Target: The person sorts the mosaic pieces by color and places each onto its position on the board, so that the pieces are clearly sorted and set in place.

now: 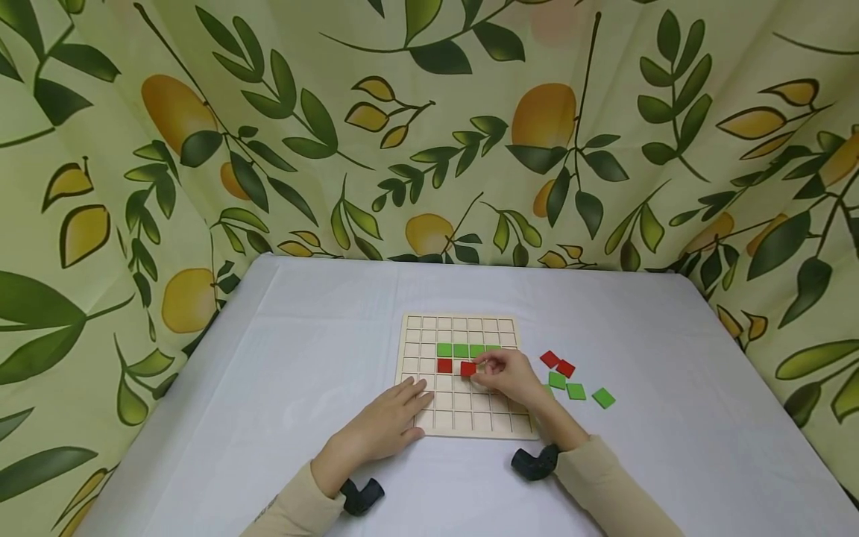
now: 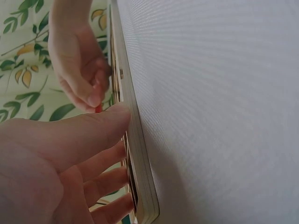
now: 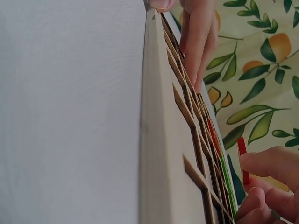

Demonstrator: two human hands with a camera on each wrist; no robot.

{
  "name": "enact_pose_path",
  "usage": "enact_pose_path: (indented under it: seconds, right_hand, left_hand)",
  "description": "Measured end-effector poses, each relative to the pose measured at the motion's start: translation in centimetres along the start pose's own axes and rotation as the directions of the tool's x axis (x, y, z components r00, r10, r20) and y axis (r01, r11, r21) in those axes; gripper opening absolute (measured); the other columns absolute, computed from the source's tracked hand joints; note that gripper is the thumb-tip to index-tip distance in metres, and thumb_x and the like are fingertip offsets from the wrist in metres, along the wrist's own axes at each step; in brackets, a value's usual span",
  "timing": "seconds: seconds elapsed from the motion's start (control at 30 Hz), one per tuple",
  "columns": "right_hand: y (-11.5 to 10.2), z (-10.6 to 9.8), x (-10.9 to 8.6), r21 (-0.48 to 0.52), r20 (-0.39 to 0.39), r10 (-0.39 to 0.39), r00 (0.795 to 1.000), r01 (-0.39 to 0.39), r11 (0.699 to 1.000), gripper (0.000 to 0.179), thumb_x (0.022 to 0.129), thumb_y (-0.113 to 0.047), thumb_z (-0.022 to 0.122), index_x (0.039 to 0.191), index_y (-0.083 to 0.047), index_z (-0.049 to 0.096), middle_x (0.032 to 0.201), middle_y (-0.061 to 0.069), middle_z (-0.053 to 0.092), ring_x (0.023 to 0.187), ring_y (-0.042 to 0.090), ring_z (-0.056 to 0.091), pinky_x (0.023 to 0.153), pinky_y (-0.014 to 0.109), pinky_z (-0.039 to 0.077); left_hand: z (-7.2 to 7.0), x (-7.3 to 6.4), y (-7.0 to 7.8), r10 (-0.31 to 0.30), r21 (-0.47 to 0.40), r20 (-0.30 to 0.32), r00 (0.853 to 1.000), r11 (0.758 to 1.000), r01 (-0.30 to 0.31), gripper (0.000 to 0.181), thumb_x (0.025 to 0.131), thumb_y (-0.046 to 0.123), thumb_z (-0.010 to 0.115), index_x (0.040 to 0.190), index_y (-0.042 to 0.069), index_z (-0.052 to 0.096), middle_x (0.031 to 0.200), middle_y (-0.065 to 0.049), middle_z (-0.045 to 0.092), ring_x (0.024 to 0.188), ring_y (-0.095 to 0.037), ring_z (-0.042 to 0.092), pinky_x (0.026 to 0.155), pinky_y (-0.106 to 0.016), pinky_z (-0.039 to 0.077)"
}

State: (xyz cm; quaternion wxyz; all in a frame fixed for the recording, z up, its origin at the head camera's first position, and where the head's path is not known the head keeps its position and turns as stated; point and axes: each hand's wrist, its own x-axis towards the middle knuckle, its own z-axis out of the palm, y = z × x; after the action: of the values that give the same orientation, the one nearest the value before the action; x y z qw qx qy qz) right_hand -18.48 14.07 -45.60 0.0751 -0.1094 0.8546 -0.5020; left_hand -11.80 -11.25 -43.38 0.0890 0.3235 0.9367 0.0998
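A wooden grid board (image 1: 463, 418) lies flat on the table. Four-sided green tiles (image 1: 460, 350) fill part of one row, and a red tile (image 1: 444, 365) sits in a cell of the row nearer the person. My right hand (image 1: 508, 374) pinches another red tile (image 3: 243, 161) between thumb and fingertips, just over the board's middle. My left hand (image 1: 389, 418) rests on the board's left near corner with its fingers spread; in the left wrist view its thumb (image 2: 93, 133) lies along the board's edge.
Right of the board lie loose red tiles (image 1: 566, 368) and several loose green tiles (image 1: 603, 397) on the white-covered table (image 1: 322, 321). A leaf-and-fruit patterned curtain (image 1: 463, 149) stands behind and at both sides. Black devices (image 1: 535, 463) are worn at both wrists.
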Motion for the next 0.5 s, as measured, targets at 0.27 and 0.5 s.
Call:
enact_pose_path:
  seconds: [0.27,0.5]
  right_hand:
    - [-0.2,0.8,0.3,-0.028,-0.023,0.007,1.0,-0.008,1.0,0.022,0.079,-0.007,0.075,0.098,0.002,0.07,0.065,0.002,0.054,0.055,0.004,0.043,0.046,0.015,0.033]
    - [-0.4,1.2,0.6,-0.082,-0.051,-0.01,0.999,0.006,0.997,0.021,0.078,-0.005,0.076,0.097,0.003,0.071,0.061,0.002,0.056,0.053,0.005,0.042,0.045,0.015,0.033]
  left_hand:
    - [0.0,0.0,0.0,-0.009,-0.008,0.005,1.0,1.0,0.009,0.054,0.095,0.029,0.058,0.143,0.007,0.045,0.154,-0.013,0.04,0.145,-0.033,0.036,0.119,-0.045,0.034]
    - [0.0,0.0,0.0,-0.008,-0.009,0.001,1.0,1.0,0.008,0.054,0.095,0.029,0.058,0.143,0.007,0.046,0.153,-0.013,0.041,0.145,-0.033,0.036,0.119,-0.045,0.035]
